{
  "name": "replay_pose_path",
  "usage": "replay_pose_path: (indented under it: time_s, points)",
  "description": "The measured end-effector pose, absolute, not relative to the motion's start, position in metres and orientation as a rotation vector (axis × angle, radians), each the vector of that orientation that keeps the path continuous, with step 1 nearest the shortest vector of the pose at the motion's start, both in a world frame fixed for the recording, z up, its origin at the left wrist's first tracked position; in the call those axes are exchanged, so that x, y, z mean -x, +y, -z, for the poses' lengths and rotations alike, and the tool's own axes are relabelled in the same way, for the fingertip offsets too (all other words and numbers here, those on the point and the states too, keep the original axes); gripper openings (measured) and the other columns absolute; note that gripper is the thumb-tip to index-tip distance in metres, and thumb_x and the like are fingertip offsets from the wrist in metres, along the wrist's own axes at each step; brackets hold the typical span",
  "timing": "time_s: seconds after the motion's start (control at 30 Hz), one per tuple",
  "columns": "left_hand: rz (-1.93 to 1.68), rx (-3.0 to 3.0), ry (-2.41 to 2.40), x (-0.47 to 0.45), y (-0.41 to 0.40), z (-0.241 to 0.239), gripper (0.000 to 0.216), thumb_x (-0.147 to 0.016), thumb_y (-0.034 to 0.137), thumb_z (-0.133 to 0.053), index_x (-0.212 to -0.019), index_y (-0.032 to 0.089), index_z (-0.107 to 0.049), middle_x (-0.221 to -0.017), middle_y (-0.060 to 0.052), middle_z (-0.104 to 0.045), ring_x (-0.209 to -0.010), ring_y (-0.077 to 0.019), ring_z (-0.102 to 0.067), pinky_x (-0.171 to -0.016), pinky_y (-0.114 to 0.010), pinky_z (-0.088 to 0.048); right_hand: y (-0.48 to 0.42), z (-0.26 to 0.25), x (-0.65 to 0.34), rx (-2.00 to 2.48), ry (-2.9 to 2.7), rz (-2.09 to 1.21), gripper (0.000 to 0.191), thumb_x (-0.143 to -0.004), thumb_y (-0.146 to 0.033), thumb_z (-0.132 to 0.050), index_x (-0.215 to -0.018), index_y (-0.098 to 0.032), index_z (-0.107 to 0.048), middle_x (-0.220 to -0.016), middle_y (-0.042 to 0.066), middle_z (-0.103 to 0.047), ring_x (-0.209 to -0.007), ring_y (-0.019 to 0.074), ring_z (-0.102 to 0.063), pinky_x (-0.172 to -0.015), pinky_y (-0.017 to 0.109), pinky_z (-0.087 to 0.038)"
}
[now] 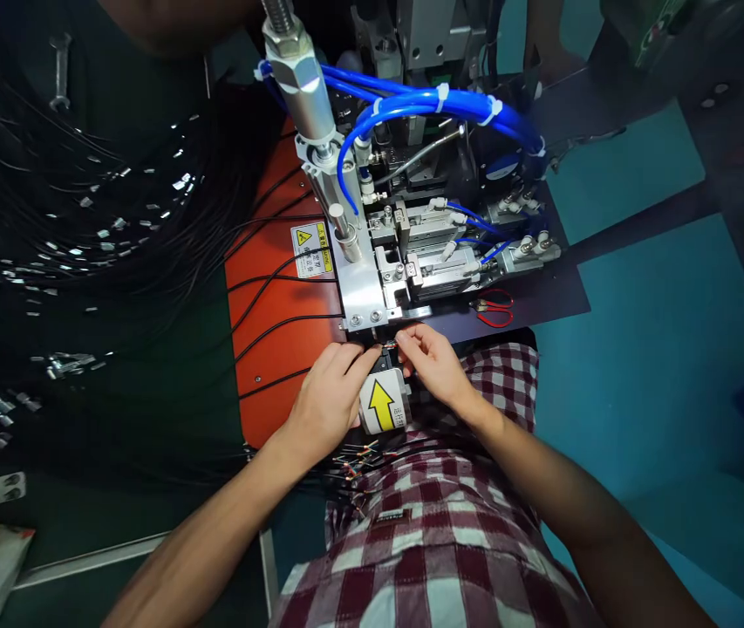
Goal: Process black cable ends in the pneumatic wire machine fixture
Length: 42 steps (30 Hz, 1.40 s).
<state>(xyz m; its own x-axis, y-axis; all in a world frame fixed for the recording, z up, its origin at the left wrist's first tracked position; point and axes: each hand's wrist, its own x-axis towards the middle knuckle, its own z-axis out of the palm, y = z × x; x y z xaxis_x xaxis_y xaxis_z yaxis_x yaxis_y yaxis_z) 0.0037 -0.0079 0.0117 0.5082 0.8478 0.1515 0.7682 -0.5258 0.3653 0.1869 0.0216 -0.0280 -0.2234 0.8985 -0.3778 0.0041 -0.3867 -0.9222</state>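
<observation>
My left hand point(329, 392) and my right hand point(433, 358) meet at the front edge of a pneumatic machine point(391, 262), both pinched on the end of a thin black cable point(381, 349) with small coloured wire tips. Just below the fingers sits a white part with a yellow arrow label point(383, 403). More cable ends with coloured stripped wires point(355, 462) hang over my checked shirt. Several black cables point(273, 327) run left across the orange plate point(267, 384).
A large bundle of black cables with metal connectors point(84, 235) covers the dark bench at left. Blue air hoses point(437, 105) arch over the machine. Red-handled snips point(494, 310) lie on the machine base at right. A yellow warning label point(311, 249) is on the orange plate.
</observation>
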Motion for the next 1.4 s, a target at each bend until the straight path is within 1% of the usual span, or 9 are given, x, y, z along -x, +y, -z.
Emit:
replay_pose_path:
  time_s: [0.37,0.5,0.63,0.83,0.93,1.0,1.1,1.27,1.4]
  points:
    - [-0.401,-2.429,1.415,-0.005,-0.004,-0.007,0.035,-0.093,0.014,-0.04,-0.123,0.012,-0.059,-0.093,-0.01,-0.06,-0.081,-0.0209,-0.047,-0.07,-0.032,-0.044,0.022,0.031,-0.175,1.267,-1.002,-1.75,0.03,-0.084,-0.046,-0.056,-0.073,-0.02,-0.046,-0.057,-0.008,-0.041,-0.045,0.0067,-0.034,-0.046,0.023,-0.027]
    - [-0.442,-2.444,1.441,-0.008,-0.004,-0.005,0.033,-0.092,0.015,-0.041,-0.118,0.012,-0.061,-0.089,-0.009,-0.059,-0.079,-0.0215,-0.046,-0.068,-0.032,-0.044,0.018,0.033,-0.172,1.317,-1.048,-1.608,0.028,-0.085,-0.045,-0.054,-0.074,-0.02,-0.047,-0.06,-0.006,-0.042,-0.05,0.0088,-0.035,-0.047,0.024,-0.026]
    - [-0.496,-2.429,1.481,-0.01,-0.005,-0.006,0.032,-0.091,0.014,-0.042,-0.116,0.013,-0.062,-0.09,-0.009,-0.057,-0.083,-0.0214,-0.047,-0.071,-0.032,-0.046,0.019,0.037,-0.173,1.295,-1.034,-1.646,0.029,-0.083,-0.046,-0.056,-0.075,-0.019,-0.048,-0.06,-0.006,-0.044,-0.052,0.0092,-0.035,-0.047,0.024,-0.025]
    - [-0.307,-2.471,1.66,-0.028,-0.007,-0.005,0.033,-0.088,0.012,-0.044,-0.117,0.015,-0.061,-0.097,-0.01,-0.058,-0.087,-0.0225,-0.051,-0.075,-0.034,-0.048,0.023,0.043,-0.173,1.245,-0.993,-1.654,0.034,-0.077,-0.051,-0.062,-0.073,-0.02,-0.049,-0.058,-0.006,-0.043,-0.051,0.0089,-0.035,-0.047,0.023,-0.025]
    - [-0.445,-2.406,1.675,-0.029,-0.009,-0.001,0.033,-0.087,0.009,-0.043,-0.113,0.016,-0.062,-0.097,-0.01,-0.056,-0.089,-0.0221,-0.052,-0.078,-0.034,-0.049,0.023,0.045,-0.171,1.216,-0.989,-1.644,0.037,-0.076,-0.054,-0.062,-0.072,-0.02,-0.048,-0.057,-0.006,-0.043,-0.049,0.0087,-0.034,-0.046,0.023,-0.024]
    - [-0.624,-2.29,1.635,-0.021,-0.017,0.001,0.036,-0.089,0.008,-0.039,-0.116,0.016,-0.06,-0.1,-0.009,-0.055,-0.095,-0.0206,-0.054,-0.084,-0.033,-0.05,0.023,0.046,-0.171,1.2,-0.986,-1.64,0.038,-0.075,-0.054,-0.062,-0.071,-0.02,-0.048,-0.057,-0.007,-0.043,-0.048,0.0082,-0.033,-0.046,0.023,-0.024]
    - [-0.761,-2.153,1.717,-0.002,-0.038,0.006,0.04,-0.092,0.009,-0.034,-0.127,0.017,-0.053,-0.117,-0.011,-0.052,-0.109,-0.0203,-0.052,-0.094,-0.035,-0.048,0.023,0.047,-0.172,1.184,-0.981,-1.641,0.038,-0.075,-0.054,-0.062,-0.071,-0.019,-0.048,-0.057,-0.007,-0.044,-0.047,0.0069,-0.034,-0.046,0.022,-0.024]
    - [-0.581,-2.193,2.03,0.019,-0.061,0.013,0.045,-0.093,0.014,-0.036,-0.136,0.02,-0.047,-0.126,-0.013,-0.054,-0.117,-0.0278,-0.049,-0.1,-0.047,-0.043,0.024,0.049,-0.171,1.177,-0.97,-1.641,0.038,-0.074,-0.054,-0.062,-0.07,-0.019,-0.048,-0.057,-0.008,-0.044,-0.045,0.006,-0.032,-0.044,0.021,-0.024]
    - [-0.506,-2.225,2.085,0.02,-0.063,0.015,0.047,-0.093,0.017,-0.036,-0.139,0.021,-0.046,-0.133,-0.012,-0.053,-0.122,-0.0287,-0.047,-0.1,-0.044,-0.046,0.025,0.048,-0.172,1.188,-0.978,-1.63,0.039,-0.074,-0.055,-0.065,-0.07,-0.018,-0.05,-0.057,-0.007,-0.047,-0.044,0.0056,-0.034,-0.044,0.021,-0.025]
